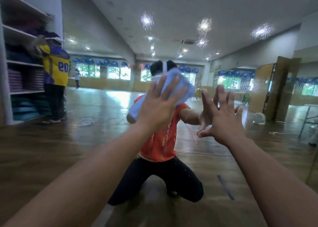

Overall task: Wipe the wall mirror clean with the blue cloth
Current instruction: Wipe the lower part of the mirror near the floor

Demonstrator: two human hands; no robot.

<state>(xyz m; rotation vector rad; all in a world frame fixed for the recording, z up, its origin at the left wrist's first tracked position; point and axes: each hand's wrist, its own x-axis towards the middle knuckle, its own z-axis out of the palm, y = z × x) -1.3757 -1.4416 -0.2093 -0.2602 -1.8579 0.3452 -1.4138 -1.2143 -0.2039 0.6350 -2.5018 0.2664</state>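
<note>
The wall mirror [172, 20] fills almost the whole view, wet with droplets across its upper part. My left hand [158, 104] presses the folded pale blue cloth [182, 87] flat against the glass at centre, fingers straight and spread. My right hand [223, 118] rests on the glass just to the right of the cloth, fingers splayed, its fingertips meeting their own reflection. The mirror shows me kneeling in an orange shirt and dark trousers.
A white shelf unit [20, 63] with stacked purple and blue mats stands at the left, with a person in a yellow jersey [56, 68] beside it. The reflection shows a wooden hall floor, a small white fan [259, 118], a table frame at the right and an open door.
</note>
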